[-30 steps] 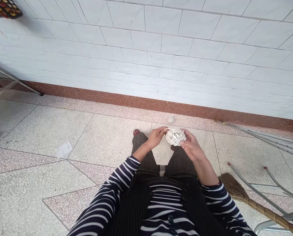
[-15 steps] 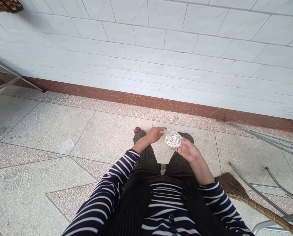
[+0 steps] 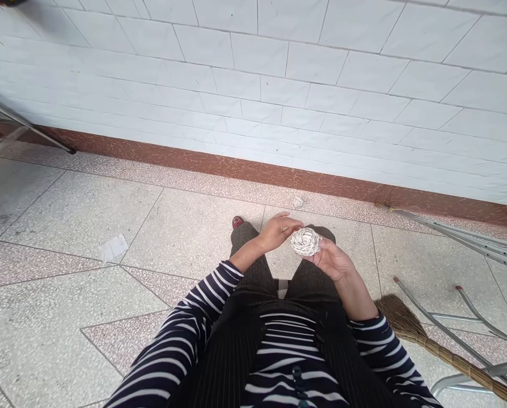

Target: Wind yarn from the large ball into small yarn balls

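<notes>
A round coil of twisted white cord or strips (image 3: 305,242) sits above my lap, its spiral side facing up. My right hand (image 3: 333,260) grips its right edge, with thumb on the rim and fingers partly underneath. My left hand (image 3: 277,231) is at the upper left rim, its curled fingers reaching over to touch the coil. Something pale shows between the left thumb and fingers, too small to make out well. A small white ball-like bundle (image 3: 298,202) lies on the floor beyond my knees.
The tiled wall (image 3: 245,107) rises in front, above a red-brown skirting. A white paper piece (image 3: 113,248) lies on the floor at left, with metal legs (image 3: 45,136) behind it. On the right are a straw broom (image 3: 406,323), a metal-legged stool (image 3: 440,331) and a folded metal frame (image 3: 461,229).
My left hand has moved right, from the loose strand beside the coil to the coil's upper rim. The coil and my right hand have shifted slightly right.
</notes>
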`<state>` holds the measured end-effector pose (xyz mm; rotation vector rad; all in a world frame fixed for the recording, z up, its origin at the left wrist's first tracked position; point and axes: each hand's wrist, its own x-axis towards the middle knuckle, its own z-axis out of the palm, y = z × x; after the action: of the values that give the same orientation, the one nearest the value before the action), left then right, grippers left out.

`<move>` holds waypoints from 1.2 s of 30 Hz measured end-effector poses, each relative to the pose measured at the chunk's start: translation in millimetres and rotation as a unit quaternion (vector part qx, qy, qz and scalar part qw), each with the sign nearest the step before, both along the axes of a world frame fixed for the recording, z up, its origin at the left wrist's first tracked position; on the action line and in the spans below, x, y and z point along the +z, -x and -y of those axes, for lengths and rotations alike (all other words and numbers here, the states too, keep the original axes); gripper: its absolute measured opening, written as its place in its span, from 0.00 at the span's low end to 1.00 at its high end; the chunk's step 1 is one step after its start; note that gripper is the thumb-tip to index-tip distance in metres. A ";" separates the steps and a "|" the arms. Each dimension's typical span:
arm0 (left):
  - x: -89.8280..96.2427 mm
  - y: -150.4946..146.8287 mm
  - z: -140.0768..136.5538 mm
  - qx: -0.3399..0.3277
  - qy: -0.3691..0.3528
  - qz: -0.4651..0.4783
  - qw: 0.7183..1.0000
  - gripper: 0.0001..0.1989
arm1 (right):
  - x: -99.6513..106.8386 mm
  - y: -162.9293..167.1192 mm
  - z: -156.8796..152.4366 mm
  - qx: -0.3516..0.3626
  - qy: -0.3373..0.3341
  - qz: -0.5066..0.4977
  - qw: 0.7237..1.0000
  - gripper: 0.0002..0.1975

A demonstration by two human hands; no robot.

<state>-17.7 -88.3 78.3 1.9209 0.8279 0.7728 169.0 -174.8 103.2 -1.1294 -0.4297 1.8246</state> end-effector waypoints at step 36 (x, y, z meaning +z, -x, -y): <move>18.5 19.7 2.7 -0.067 0.258 0.037 0.963 0.16 | -0.7 -8.3 9.5 0.001 0.014 -0.062 0.998 0.26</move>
<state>-37.4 -91.0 96.7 1.4554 0.7558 0.4828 177.3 -184.3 102.5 -1.0286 -0.3342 1.8947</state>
